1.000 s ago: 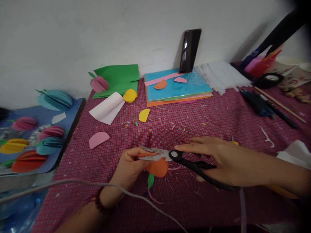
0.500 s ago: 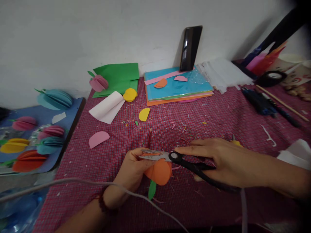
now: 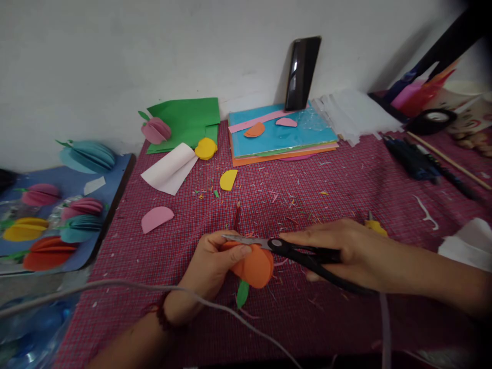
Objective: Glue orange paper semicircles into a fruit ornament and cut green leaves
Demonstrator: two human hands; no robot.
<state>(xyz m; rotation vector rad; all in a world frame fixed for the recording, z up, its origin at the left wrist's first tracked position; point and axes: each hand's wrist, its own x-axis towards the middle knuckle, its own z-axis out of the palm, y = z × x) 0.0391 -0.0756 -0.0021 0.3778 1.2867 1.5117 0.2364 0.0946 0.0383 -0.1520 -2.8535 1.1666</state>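
Checked cloth [image 3: 192, 205], grey cable [image 3: 126, 285] crossing in front, phone [image 3: 303, 74] behind, hands [image 3: 217, 259] gripping orange paper [image 3: 257, 266] and scissors [image 3: 300, 251]

Beyond the left hand [image 3: 217, 261], the checked cloth [image 3: 126, 266] is dark red with fine pale and bluish lines. The paper piece [image 3: 255, 266] at that hand is orange, the leaf [image 3: 242, 294] green. The scissors [image 3: 307, 256] in the right hand [image 3: 353, 253] have black handles and silver-grey blades.

there are two hands [image 3: 213, 259], one pair of scissors [image 3: 277, 246], one phone [image 3: 303, 73].
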